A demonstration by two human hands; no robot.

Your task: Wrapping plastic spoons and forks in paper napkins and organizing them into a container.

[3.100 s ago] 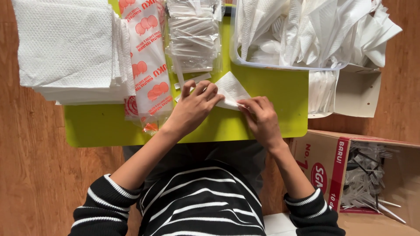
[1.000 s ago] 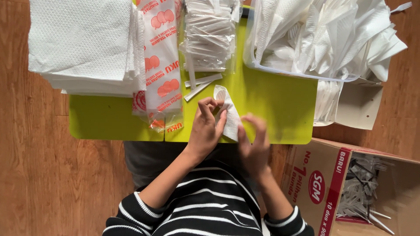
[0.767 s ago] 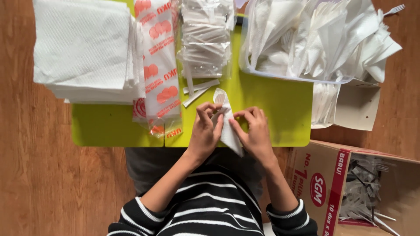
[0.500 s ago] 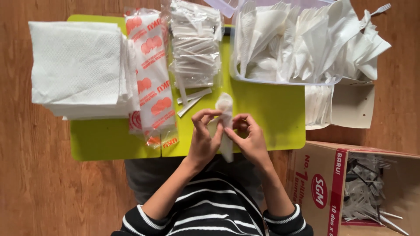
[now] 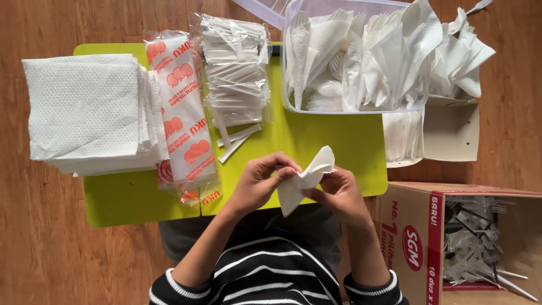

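Both hands at near edge of lime-green table [image 5: 339, 141], working one white napkin [image 5: 305, 181]. Left hand [image 5: 257, 186] pinching napkin's left side, fingertips together and clamped on paper near its middle. Right hand [image 5: 339, 192] gripping right side, thumb and fingers closed on the fold. Napkin half folded, upper flap fanned up and to the right, lower corner pointing down toward striped sleeves; held just above table edge, not lying flat. Stack of flat white napkins [image 5: 90, 110] far left on table, overhanging left edge. Just right of it, long plastic pack with orange print [image 5: 180, 113], lying lengthwise. Next right, clear bag of paper-wrapped sticks [image 5: 237, 73], two loose wrapped sticks [image 5: 237, 141] below it, well clear of hands. Clear plastic tub [image 5: 355, 104] top right, packed with folded napkins standing upright. Small white cardboard box [image 5: 446, 133] beside tub, partly off table. Open cardboard carton [image 5: 412, 248] on wooden floor at right, clear plastic forks [image 5: 474, 243] inside.
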